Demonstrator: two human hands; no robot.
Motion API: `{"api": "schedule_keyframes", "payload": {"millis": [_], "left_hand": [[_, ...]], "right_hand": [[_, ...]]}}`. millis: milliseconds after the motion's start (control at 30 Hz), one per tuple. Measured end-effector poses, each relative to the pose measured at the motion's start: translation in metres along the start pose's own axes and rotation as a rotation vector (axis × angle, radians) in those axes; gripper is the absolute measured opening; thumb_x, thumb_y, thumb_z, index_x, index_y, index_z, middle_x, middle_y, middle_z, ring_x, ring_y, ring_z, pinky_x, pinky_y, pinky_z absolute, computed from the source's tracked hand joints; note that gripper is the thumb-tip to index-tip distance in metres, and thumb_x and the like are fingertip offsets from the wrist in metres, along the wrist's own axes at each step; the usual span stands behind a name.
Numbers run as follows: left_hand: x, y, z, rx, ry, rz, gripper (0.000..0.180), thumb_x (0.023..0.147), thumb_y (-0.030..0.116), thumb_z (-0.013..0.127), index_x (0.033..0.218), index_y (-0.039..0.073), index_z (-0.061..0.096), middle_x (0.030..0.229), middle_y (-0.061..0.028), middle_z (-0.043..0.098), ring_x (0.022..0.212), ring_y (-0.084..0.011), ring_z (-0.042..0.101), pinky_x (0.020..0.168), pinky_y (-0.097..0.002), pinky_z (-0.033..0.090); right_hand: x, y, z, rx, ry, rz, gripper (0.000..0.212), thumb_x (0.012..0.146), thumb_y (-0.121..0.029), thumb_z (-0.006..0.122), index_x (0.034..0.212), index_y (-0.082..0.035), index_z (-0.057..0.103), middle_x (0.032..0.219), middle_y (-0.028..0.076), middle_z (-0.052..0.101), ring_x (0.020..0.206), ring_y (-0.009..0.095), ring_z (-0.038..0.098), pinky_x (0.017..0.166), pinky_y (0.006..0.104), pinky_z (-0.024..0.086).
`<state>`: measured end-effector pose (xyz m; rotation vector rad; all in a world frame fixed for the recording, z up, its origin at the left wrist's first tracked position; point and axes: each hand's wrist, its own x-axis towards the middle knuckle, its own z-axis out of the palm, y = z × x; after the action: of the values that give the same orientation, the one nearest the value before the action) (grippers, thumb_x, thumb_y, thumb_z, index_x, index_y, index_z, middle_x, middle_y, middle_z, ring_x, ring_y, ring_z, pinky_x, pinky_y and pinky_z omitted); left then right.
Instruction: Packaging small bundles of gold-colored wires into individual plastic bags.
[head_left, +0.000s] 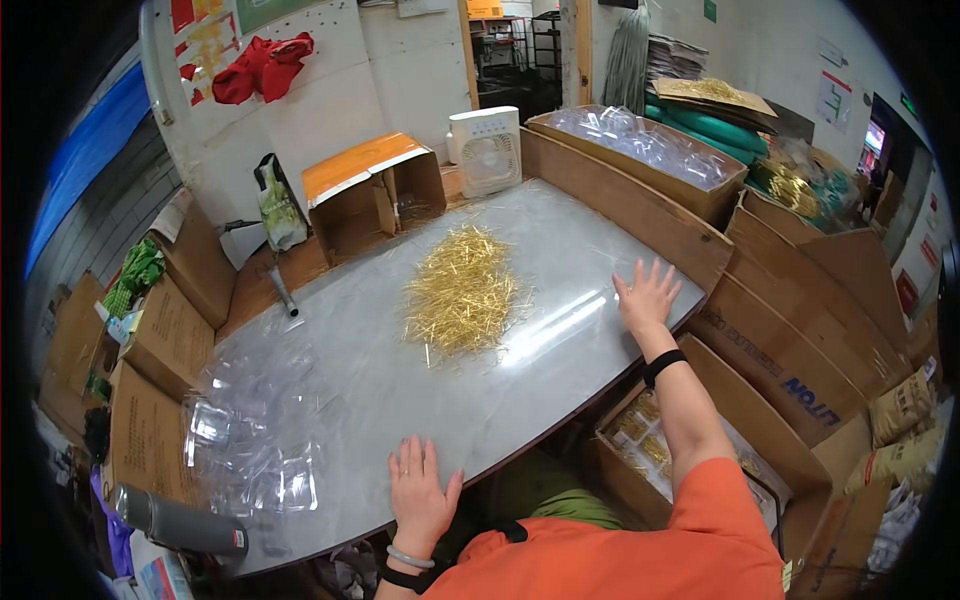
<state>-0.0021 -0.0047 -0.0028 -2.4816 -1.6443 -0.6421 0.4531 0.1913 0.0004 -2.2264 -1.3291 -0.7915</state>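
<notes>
My left hand (420,492) rests open at the front edge of the grey tabletop (380,400), fingers pointing away from me and nothing in it. Farther right, my right hand (646,298) lies with spread fingers on the table near its right edge, also holding nothing. Between and beyond them is a loose heap of thin gold strips (462,292), with a few stray pieces around it. To the left of my left hand, several clear plastic boxes (262,440) lie jumbled on the tabletop.
A grey bottle (185,520) lies at the near left corner. A white fan (486,150) and an open carton (375,190) stand at the back. A wooden board (630,205) borders the right side. Below it, a carton (770,440) holds clear packs with gold pieces.
</notes>
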Motion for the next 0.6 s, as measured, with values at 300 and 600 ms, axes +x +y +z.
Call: {"api": "schedule_keyframes", "payload": {"millis": [300, 600], "left_hand": [[0.098, -0.032, -0.038, -0.220, -0.398, 0.045, 0.043, 0.091, 0.035, 0.068, 0.111, -0.002, 0.062, 0.110, -0.0245, 0.065, 0.107, -0.0445, 0.061, 0.093, -0.0508, 0.050], [0.248, -0.082, 0.023, -0.365, -0.186, -0.207, 0.069, 0.091, 0.037, 0.069, 0.139, -0.007, 0.048, 0.134, -0.0306, 0.057, 0.126, -0.0437, 0.055, 0.106, -0.0469, 0.044]], "right_hand": [[0.063, -0.101, -0.046, 1.180, -0.922, 0.205, 0.077, 0.089, -0.037, 0.066, 0.150, 0.002, 0.040, 0.139, 0.023, 0.057, 0.118, 0.036, 0.061, 0.093, 0.0454, 0.051], [0.096, -0.218, 0.042, 1.198, -1.018, 0.271, 0.061, 0.091, -0.046, 0.064, 0.123, 0.006, 0.062, 0.108, 0.017, 0.066, 0.090, 0.026, 0.060, 0.076, 0.0421, 0.049]]}}
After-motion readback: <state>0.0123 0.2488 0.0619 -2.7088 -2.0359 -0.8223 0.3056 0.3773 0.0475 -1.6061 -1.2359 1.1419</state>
